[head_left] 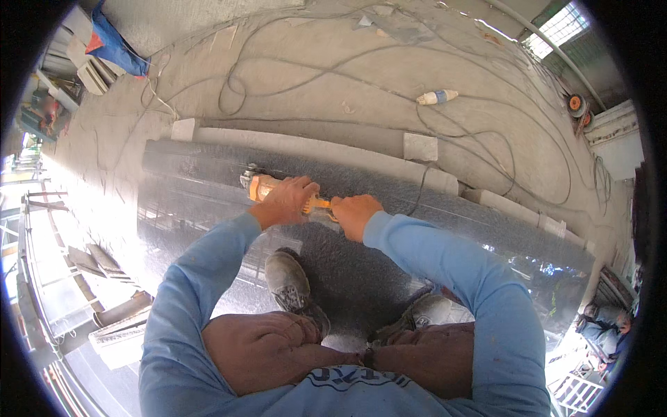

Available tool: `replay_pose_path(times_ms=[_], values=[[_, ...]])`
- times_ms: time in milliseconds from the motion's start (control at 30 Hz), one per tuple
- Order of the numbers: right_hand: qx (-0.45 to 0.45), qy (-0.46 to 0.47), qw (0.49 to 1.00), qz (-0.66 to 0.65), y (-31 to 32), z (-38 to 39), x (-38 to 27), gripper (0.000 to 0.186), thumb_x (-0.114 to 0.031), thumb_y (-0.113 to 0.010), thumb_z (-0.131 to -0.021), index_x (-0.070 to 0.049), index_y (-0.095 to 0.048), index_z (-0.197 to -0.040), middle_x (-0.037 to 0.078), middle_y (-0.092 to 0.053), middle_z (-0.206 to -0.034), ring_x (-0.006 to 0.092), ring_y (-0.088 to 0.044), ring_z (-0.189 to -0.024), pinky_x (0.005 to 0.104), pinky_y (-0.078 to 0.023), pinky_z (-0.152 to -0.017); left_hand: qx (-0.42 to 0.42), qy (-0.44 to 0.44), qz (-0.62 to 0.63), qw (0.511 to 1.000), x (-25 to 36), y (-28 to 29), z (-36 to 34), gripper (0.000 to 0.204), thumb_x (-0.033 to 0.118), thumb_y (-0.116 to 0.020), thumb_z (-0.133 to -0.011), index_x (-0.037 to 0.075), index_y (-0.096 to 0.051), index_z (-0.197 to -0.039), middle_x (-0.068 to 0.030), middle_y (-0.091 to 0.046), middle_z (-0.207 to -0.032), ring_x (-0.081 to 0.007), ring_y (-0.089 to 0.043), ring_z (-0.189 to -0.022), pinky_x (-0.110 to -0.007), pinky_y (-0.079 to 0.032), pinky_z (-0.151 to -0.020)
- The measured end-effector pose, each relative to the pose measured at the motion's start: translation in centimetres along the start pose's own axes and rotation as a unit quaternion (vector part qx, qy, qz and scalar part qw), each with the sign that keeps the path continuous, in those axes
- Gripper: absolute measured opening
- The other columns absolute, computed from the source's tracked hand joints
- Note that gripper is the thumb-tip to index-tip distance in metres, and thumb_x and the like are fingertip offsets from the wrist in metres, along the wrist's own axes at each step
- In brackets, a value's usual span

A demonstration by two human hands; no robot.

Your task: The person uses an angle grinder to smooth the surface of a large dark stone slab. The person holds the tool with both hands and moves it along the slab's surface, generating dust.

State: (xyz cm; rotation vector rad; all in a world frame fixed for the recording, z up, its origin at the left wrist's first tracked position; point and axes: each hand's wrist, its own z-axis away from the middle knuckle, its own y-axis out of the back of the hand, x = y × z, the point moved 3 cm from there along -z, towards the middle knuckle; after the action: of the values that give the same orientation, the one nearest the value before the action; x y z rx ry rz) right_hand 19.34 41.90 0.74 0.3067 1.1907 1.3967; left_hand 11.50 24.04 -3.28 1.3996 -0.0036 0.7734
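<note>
An orange-yellow angle grinder (263,187) lies across the upper part of a dark, glossy stone slab (187,201), its metal head pointing left near the far edge. Wrapped round the middle of its body is my left hand (287,200). My right hand (356,214) is closed on its rear handle, so both hands grip the one tool. The head meets or hovers just over the slab; which of the two, I cannot tell. Its disc is mostly hidden. A dark cord (421,191) runs over the slab's far edge to the right of my right hand.
My dusty shoe (287,278) rests on the slab between my arms. Pale blocks (421,146) line the far edge. Long cables and a plug connector (437,96) lie on the dusty floor. A blue bag (114,45) is far left; a person (608,326) sits low at right.
</note>
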Motion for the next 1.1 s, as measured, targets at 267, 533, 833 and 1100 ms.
replay_pose_path(times_ms=[267, 533, 833, 1100], values=[[-0.016, -0.020, 1.000, -0.009, 0.8, 3.8, 0.8, 0.021, -0.008, -0.065, -0.085, -0.001, -0.062, -0.104, 0.018, -0.072, -0.093, 0.0343, -0.073, -0.086, 0.0466, -0.058, -0.074, 0.006, -0.028, 0.005, 1.000, 3.5, 0.0, -1.2, 0.068, 0.017, -0.086, -0.059, 0.008, -0.055, -0.120, -0.0128, -0.057, -0.109, -0.0352, -0.060, -0.104, -0.047, -0.049, -0.090], [-0.016, -0.034, 0.999, 0.008, 1.0, 4.8, 1.1, 0.024, -0.009, -0.066, -0.084, -0.001, -0.061, -0.106, 0.017, -0.072, -0.089, 0.0337, -0.073, -0.084, 0.0468, -0.058, -0.073, 0.007, -0.029, 0.003, 1.000, 4.7, 0.3, -1.8, 0.069, 0.020, -0.086, -0.060, 0.007, -0.055, -0.120, -0.0126, -0.057, -0.109, -0.0339, -0.060, -0.103, -0.046, -0.050, -0.090], [-0.018, -0.021, 1.000, 0.011, -0.1, 3.0, 0.9, 0.023, -0.008, -0.062, -0.087, 0.000, -0.059, -0.108, 0.019, -0.072, -0.091, 0.0345, -0.072, -0.085, 0.0468, -0.057, -0.074, -0.008, -0.015, -0.005, 1.000, 2.8, -0.7, -1.1, 0.073, 0.021, -0.086, -0.058, 0.006, -0.056, -0.122, -0.0132, -0.056, -0.111, -0.0349, -0.059, -0.107, -0.047, -0.048, -0.094], [0.007, -0.010, 1.000, -0.003, -1.3, 0.4, 1.2, 0.024, -0.009, -0.064, -0.086, -0.001, -0.061, -0.108, 0.017, -0.072, -0.095, 0.0337, -0.072, -0.087, 0.0469, -0.057, -0.075, -0.017, -0.001, 0.001, 1.000, 0.6, -0.8, -0.9, 0.073, 0.021, -0.085, -0.057, 0.005, -0.056, -0.122, -0.0142, -0.057, -0.111, -0.0373, -0.058, -0.109, -0.048, -0.047, -0.096]])
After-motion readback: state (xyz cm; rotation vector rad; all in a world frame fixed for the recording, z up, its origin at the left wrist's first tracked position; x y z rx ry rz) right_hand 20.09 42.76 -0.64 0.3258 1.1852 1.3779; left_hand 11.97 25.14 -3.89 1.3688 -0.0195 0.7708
